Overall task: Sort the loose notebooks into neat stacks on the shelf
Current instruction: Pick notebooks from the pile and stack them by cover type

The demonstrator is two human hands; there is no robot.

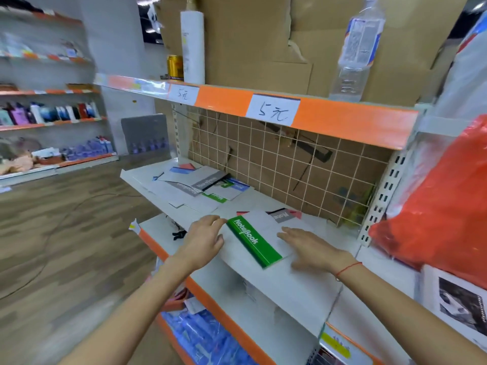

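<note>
Flat grip (307, 246) on glossy notebook (254, 242)

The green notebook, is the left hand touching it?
Touching. The head view shows the left hand with its fingertips laid against the left edge of the green notebook, no gap between them.

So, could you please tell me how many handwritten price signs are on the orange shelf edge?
2: the larger price sign sits mid-shelf, above the wire grid; the smaller price sign is further left, below the white bottle. More may lie outside the view.
</note>
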